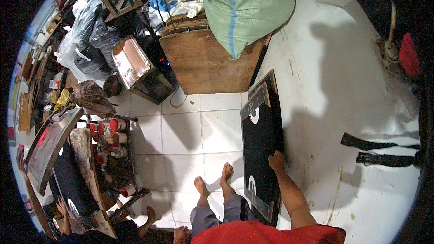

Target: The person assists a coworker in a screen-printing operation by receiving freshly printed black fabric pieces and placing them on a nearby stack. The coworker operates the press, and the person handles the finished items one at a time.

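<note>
At the right edge of a long black cloth-covered board (263, 147), my right hand (276, 161) has its fingers curled on the edge. The board stands lengthwise beside the wall and bears a white round print (254, 115) towards its far end and another (252, 182) towards its near end. A clear strip lies across each end. Low in the picture, beside my left leg, my left hand (181, 234) hangs with its fingers drawn in. Whether anything is inside it does not show.
A stuffed green sack (253, 9) rests on a wooden cabinet (212, 63) ahead. Left of it stands a small box-like stand (142, 70). A rack of red-lidded jars (115, 131) is on the left, near another person's hand (62, 208) at a black cloth. Black straps (384, 158) hang at right.
</note>
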A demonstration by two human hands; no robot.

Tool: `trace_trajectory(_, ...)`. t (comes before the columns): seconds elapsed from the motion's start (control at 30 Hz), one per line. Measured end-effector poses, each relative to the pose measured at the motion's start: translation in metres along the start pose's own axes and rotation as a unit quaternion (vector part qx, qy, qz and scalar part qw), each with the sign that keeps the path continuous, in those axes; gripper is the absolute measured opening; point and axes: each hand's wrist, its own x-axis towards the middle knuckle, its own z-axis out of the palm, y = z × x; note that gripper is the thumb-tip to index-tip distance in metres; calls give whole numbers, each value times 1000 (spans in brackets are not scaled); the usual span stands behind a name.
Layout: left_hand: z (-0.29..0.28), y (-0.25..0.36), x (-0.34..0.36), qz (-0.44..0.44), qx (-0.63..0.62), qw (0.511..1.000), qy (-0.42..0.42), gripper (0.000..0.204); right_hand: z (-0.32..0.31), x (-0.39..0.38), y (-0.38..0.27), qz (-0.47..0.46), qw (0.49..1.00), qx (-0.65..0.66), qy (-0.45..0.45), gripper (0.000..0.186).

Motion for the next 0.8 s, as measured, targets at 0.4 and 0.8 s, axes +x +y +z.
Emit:
trace_trajectory(0.4,47,103,-52,123,-121,979,111,40,-4,98,-18,54,995,-81,-14,26)
trace_trajectory(0.8,20,78,-16,112,-60,991,45,45,-34,103,-28,-9,995,-96,-39,23)
